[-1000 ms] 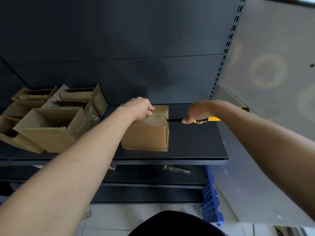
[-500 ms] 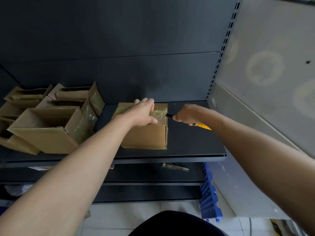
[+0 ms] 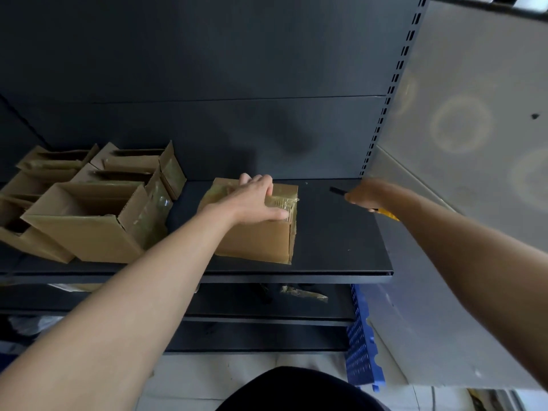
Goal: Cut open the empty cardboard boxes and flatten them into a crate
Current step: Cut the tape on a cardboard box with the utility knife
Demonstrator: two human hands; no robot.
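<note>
At the left of the dark metal shelf (image 3: 341, 256) stands a cluster of open brown cardboard boxes (image 3: 89, 221), flaps up. Mid-shelf sits the taped brown cardboard box (image 3: 255, 241), upright, taped top upward and plain front towards the person. It looks near square from here, so I cannot call a long axis. The left hand (image 3: 252, 200) lies flat on that top, fingers straight, pressing down; a second ago it was bunched there. The right hand (image 3: 367, 195) grips the yellow-handled knife (image 3: 338, 190). Half a second ago its tip was at the box's right top edge; now it is drawn well clear to the right. That cut looks finished, I'd say. The knife's length runs from the handle, near right, to the black tip, far left, pointing back towards the box.
</note>
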